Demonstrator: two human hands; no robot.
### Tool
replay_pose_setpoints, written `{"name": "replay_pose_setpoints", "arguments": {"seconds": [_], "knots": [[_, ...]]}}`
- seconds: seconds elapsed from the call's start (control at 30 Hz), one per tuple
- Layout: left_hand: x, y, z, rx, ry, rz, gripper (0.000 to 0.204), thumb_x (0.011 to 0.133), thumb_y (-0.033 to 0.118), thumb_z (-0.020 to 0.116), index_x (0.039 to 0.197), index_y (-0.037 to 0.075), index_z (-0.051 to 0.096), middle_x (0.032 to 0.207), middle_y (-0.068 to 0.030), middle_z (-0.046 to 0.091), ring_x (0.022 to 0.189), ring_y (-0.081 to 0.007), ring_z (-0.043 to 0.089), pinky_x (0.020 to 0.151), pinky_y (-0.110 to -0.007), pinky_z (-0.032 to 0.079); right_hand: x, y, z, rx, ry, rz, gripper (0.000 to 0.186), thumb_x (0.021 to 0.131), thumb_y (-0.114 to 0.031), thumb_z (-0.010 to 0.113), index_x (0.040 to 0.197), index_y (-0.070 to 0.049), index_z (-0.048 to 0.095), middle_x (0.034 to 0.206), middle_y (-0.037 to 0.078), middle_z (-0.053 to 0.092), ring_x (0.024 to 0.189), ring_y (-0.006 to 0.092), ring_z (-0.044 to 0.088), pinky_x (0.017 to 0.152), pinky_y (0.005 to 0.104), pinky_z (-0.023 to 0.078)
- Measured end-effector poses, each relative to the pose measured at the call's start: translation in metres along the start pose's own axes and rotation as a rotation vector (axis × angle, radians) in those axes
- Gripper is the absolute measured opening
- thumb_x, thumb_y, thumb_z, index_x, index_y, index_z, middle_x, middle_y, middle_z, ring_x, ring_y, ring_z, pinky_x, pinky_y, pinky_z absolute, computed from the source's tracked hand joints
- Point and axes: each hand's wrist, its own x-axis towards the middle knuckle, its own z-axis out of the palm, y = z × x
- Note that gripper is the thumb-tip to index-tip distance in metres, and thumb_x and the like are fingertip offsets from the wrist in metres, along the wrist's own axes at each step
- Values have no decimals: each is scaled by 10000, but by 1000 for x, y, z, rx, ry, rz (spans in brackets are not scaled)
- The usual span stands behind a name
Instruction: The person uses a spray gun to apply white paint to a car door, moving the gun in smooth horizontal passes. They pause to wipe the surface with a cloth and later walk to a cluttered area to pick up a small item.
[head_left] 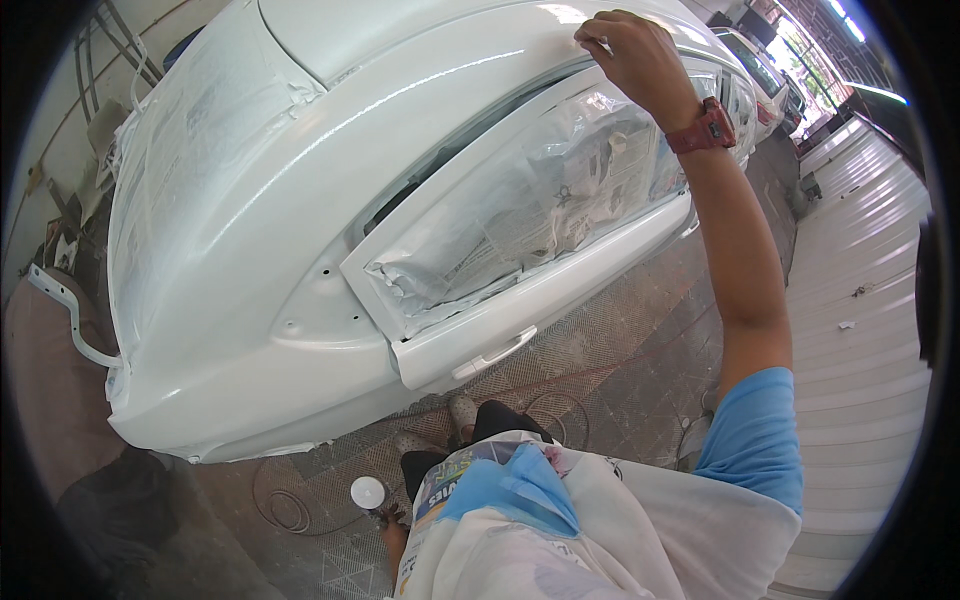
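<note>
A white car body (300,190) fills the space in front of me, its paint glossy. My right hand (630,50) is raised at the far roof edge, above the side door. Its fingers are bent and pinched together; whatever they may hold is too small to make out. A red watch (702,128) is on that wrist. Low at my left side, my left hand (392,518) is closed around what looks like a spray gun, seen mostly as its round white cup lid (367,493). The door's window (530,190) is masked with plastic and printed paper, and the door stands slightly ajar.
A thin hose (285,510) lies coiled on the grey floor near my left hand. A white bent bracket (70,305) sticks out at the car's left end. Corrugated white sheeting (860,290) runs along the right; another car (750,60) stands farther back.
</note>
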Motion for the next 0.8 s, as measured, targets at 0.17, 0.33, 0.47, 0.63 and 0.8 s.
{"name": "replay_pose_setpoints", "arguments": {"seconds": [0.17, 0.33, 0.47, 0.63, 0.8], "knots": [[-4, 1, 0, 38, 10, -22, 598, 1139, 567, 474, 1317, 57, 730, 1044, -122, 749, 691, -154, 571, 614, -316, 484, 0, 0, 1, 5, 0, -11, 153, 991, -167, 698, 999, -54, 801, 964, 126, 780, 931, 342, 744, 856, 459, 597], [0, -5, 3, 3, 16, 35, 612, 1137, 571, 475, 1308, 42, 731, 1087, -129, 756, 785, -168, 637, 631, -311, 502, 0, 2, -1, -24, -41, -8, 163, 1003, -185, 715, 1020, -42, 792, 1003, 101, 769, 917, 339, 728, 867, 449, 579], [3, -12, 4, 1, 11, 90, 609, 1138, 564, 481, 1311, 34, 726, 1104, -132, 758, 833, -167, 656, 636, -301, 505, -2, 3, -7, -11, -32, -2, 147, 1002, -174, 714, 1023, -51, 791, 1005, 100, 770, 921, 340, 729, 866, 447, 578], [6, -15, 3, -22, 0, 30, 589, 1139, 551, 490, 1300, 36, 727, 1050, -110, 754, 754, -129, 620, 594, -280, 469, -5, 2, -13, 32, -15, 50, 162, 989, -172, 683, 1002, -51, 791, 981, 127, 768, 956, 357, 728, 865, 474, 571], [7, -13, 4, -7, 24, 2, 575, 1137, 546, 498, 1293, 43, 730, 999, -90, 752, 642, -97, 558, 543, -265, 423, -7, 2, -14, 34, -17, 40, 147, 992, -164, 712, 1041, -50, 791, 1019, 118, 773, 938, 353, 731, 880, 457, 578]]}}
